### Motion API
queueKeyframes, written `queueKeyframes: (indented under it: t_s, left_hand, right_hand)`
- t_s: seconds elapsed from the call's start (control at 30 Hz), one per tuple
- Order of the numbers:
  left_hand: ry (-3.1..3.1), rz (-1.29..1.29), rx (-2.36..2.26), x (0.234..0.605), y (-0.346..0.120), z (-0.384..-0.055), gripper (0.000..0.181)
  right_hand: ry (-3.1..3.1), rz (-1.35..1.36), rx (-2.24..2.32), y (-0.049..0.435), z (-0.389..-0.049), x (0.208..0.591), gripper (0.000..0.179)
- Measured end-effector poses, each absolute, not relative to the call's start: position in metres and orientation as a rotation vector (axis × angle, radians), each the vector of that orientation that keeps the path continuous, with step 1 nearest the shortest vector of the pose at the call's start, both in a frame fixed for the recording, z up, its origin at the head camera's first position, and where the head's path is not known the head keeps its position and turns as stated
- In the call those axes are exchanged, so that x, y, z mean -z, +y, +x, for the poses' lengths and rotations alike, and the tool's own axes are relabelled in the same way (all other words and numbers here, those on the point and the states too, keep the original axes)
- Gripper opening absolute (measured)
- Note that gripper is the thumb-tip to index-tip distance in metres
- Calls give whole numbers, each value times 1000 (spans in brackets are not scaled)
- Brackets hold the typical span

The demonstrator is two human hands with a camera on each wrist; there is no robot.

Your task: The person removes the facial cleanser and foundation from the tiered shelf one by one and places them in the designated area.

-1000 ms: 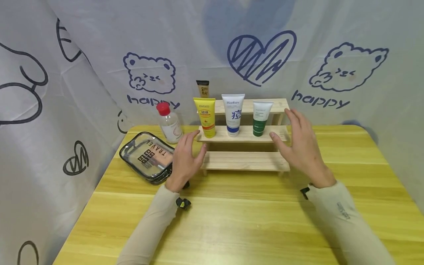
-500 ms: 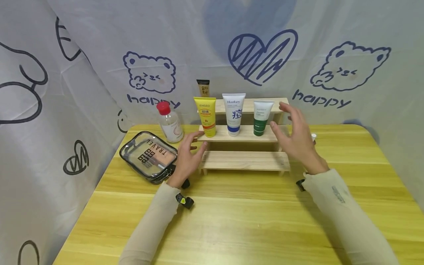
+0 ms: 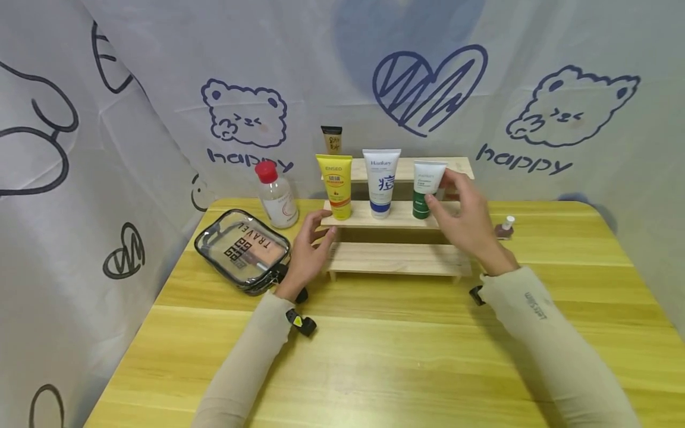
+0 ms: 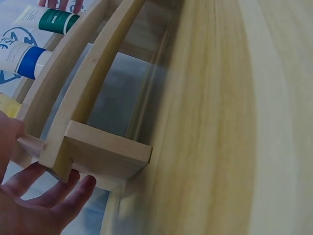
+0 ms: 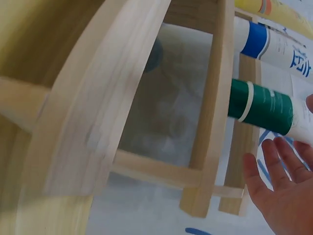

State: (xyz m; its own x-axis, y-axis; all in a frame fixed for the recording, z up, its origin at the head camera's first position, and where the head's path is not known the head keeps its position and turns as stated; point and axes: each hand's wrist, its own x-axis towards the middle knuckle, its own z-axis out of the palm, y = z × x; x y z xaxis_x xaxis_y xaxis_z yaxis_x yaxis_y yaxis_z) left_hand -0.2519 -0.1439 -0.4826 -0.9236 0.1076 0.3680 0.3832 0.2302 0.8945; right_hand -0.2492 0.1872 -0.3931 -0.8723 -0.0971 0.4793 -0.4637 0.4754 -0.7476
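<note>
A small wooden tiered rack (image 3: 398, 261) stands on the table with three upright tubes on its middle shelf: yellow (image 3: 335, 187), white and blue (image 3: 381, 184), and white and green (image 3: 427, 190). My right hand (image 3: 468, 223) is at the white and green tube, thumb overlapping its front and fingers reaching behind its right side. In the right wrist view those fingers are extended close beside the tube. My left hand (image 3: 308, 255) touches the rack's left end, fingers loosely bent; the left wrist view shows fingertips at a plank's end (image 4: 56, 166).
A black-capped tube (image 3: 332, 141) is on the top shelf. Left of the rack are a red-capped bottle (image 3: 280, 202) and a clear travel pouch (image 3: 243, 252). A small white-capped bottle (image 3: 505, 227) stands to the right. A patterned cloth (image 3: 342, 59) hangs behind the table.
My right hand has moved left from the rack's right end to the white and green tube, uncovering the small white-capped bottle. My left hand has stayed at the rack's left end.
</note>
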Motion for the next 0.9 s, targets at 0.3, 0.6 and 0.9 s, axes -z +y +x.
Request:
queueKeyframes:
  t_s: [0.3,0.6,0.9]
  left_hand:
    - [-2261,-479,1738,484,-143,-252,41]
    - [-2244,-490,1748,480,-143,-257,36]
    - [-2273,-486,1750,484,-146,-255,37]
  right_hand:
    - [-2417,372,-1480,181,-254,391,45]
    - [-2439,407,-1473,183,-257,391,46]
    - [-2408,420,-1461,191,-240,393,44]
